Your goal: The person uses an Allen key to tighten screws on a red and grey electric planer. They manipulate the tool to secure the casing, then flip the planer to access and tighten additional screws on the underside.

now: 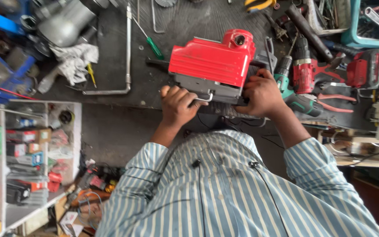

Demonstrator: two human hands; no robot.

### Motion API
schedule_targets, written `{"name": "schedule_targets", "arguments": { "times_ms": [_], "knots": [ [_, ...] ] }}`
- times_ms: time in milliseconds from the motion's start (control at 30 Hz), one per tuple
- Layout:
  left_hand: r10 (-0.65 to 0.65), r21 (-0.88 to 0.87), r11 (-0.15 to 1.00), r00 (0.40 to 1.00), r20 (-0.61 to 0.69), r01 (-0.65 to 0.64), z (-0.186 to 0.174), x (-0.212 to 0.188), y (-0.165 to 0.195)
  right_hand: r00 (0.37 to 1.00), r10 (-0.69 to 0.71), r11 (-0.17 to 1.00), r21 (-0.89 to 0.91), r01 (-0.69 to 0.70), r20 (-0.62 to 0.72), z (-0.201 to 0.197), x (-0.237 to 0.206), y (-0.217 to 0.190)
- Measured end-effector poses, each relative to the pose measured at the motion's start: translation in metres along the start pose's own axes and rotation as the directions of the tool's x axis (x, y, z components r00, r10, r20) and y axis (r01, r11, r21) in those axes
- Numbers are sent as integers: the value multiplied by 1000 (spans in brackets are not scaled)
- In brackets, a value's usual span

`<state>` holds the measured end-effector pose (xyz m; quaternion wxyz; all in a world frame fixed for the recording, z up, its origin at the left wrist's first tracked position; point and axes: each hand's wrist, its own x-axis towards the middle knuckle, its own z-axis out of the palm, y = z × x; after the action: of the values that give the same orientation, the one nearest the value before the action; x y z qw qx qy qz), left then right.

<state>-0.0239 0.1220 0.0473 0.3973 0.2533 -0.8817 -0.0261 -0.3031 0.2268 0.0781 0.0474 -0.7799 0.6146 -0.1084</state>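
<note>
Gripping the red power tool (pixel 213 61) by its grey base, left hand (pixel 178 105) and right hand (pixel 262 94) closed; beside it, cordless drills (pixel 305 70) risk being knocked

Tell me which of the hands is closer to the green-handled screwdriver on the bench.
The left. The left hand grips the red power tool's near edge, just below the green-handled screwdriver. The right hand holds the tool's far side, farther away.
</note>
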Motion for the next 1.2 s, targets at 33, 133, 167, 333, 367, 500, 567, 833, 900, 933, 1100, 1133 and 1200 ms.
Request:
{"name": "schedule_targets", "arguments": {
  "times_ms": [33, 133, 167, 333, 367, 500, 567, 833, 900, 933, 1100, 1133, 1200],
  "knots": [
    [-35, -23, 999, 999, -2, 35, 3, -4, 1, 1000, -11, 1000, 3, 11, 12, -1, 2, 0],
    [-108, -107, 989, 994, -16, 105, 13, -11, 4, 1000, -15, 999, 41, 15, 0, -3, 2, 1],
    [-144, -141, 980, 989, -35, 138, 15, -13, 6, 1000, -23, 999, 35, 23, -12, -3, 3, 2],
    [-204, -164, 965, 979, 16, 204, 14, -15, 13, 1000, -9, 997, 70, 9, 0, -4, 0, 7],
    [-182, -144, 972, 982, 44, 186, 12, -15, 13, 1000, -13, 998, 65, 14, -9, -4, -1, 8],
    [-102, -129, 985, 992, 74, 111, 5, -17, 13, 998, -69, 994, 80, 70, -12, -2, -4, 15],
    [-110, -127, 985, 990, 87, 121, 4, -18, 14, 992, -123, 988, 92, 122, 3, -3, -8, 21],
    [-281, -139, 944, 950, 134, 299, -6, -22, 31, 978, -203, 976, 89, 199, 42, -5, -17, 25],
    [-269, -120, 951, 953, 139, 286, -11, -27, 39, 974, -225, 968, 124, 220, 29, -6, -23, 22],
    [-263, -129, 952, 956, 127, 279, -13, -31, 44, 972, -235, 963, 142, 229, 26, -6, -28, 20],
    [-194, -106, 974, 979, 62, 200, -28, -56, 56, 961, -277, 953, 132, 272, 22, -4, -41, 11],
    [-198, -19, 980, 980, 26, 198, -30, -61, 54, 960, -278, 954, 123, 274, 19, -4, -42, 10],
    [-207, 149, 966, 977, -44, 211, -34, -75, 50, 958, -287, 951, 121, 284, 8, -4, -41, 9]
  ]
}}
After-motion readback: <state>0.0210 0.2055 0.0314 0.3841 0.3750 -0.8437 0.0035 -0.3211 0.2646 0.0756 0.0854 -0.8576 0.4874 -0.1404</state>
